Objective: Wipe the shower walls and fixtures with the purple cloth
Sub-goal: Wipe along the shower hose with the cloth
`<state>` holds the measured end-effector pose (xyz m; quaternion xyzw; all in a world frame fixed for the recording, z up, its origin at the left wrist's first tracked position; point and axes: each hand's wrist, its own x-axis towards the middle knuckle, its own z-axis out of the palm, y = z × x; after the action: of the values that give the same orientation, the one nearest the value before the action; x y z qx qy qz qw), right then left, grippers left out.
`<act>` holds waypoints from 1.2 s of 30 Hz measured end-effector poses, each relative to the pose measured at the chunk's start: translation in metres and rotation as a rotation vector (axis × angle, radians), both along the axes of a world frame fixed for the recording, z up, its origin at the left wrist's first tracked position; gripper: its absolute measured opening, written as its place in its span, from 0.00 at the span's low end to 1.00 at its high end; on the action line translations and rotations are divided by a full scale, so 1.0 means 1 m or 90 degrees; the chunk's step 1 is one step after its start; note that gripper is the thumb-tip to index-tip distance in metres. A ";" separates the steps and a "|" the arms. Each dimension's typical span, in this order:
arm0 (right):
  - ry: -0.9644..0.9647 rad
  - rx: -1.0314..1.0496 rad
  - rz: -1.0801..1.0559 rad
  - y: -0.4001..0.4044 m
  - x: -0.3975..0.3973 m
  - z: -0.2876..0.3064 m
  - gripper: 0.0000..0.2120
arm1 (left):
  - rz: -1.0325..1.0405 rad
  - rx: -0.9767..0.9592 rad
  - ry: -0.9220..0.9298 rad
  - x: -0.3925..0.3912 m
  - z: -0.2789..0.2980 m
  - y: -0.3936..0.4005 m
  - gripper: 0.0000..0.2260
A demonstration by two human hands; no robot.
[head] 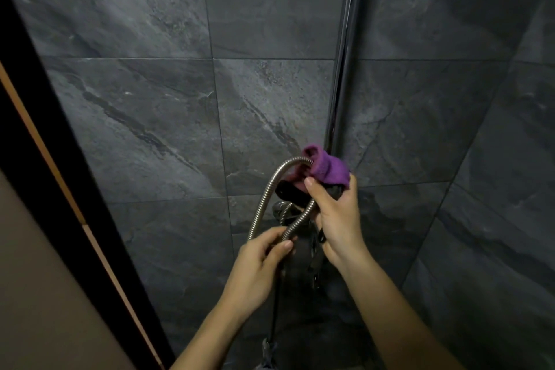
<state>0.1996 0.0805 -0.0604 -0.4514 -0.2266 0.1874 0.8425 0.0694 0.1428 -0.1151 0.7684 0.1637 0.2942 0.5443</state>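
The purple cloth (327, 168) is bunched around the top of a looped metal shower hose (264, 198), low in the middle of the view. My right hand (336, 216) is shut on the cloth, thumb pressing its lower edge against the hose. Below and to the left, my left hand (258, 267) pinches the lower run of the same hose between thumb and fingers. A black fixture (292, 191) sits behind the loop, partly hidden by my right hand. The chrome riser rail (345, 54) runs up the dark tiled wall (150, 99) from just above the cloth.
Dark slate-look tiles cover the back wall and the right side wall (495, 189), meeting in a corner at right. A black frame edge (54, 135) with a tan strip slants down the left. More dark shower fittings (315, 252) hang below my hands.
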 end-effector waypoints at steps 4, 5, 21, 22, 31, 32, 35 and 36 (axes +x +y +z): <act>0.036 -0.029 0.007 -0.003 0.004 -0.017 0.24 | 0.008 0.022 0.003 0.002 0.010 0.001 0.08; 0.051 -0.026 0.011 -0.002 0.005 -0.022 0.27 | 0.010 0.041 0.005 0.002 0.012 0.002 0.08; -0.071 -0.294 -0.016 -0.021 -0.048 -0.136 0.36 | 0.085 -0.175 -0.134 0.038 0.095 0.015 0.08; -0.074 -0.292 -0.023 -0.019 -0.050 -0.138 0.36 | 0.086 -0.176 -0.136 0.042 0.101 0.015 0.08; -0.054 -0.232 -0.134 -0.014 -0.030 -0.112 0.25 | 0.116 -0.198 -0.148 0.044 0.114 0.033 0.08; -0.032 -0.207 -0.149 -0.014 -0.026 -0.107 0.25 | 0.127 -0.205 -0.151 0.040 0.109 0.040 0.07; 0.002 -0.152 -0.155 -0.011 -0.017 -0.091 0.24 | 0.149 -0.253 -0.145 0.029 0.088 0.057 0.04; 0.005 -0.141 -0.148 -0.009 -0.014 -0.085 0.25 | 0.152 -0.270 -0.139 0.024 0.080 0.060 0.04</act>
<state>0.1855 0.0712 -0.1458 -0.5639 -0.1479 0.1143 0.8044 0.0938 0.2031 -0.0348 0.5764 0.2518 0.3965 0.6687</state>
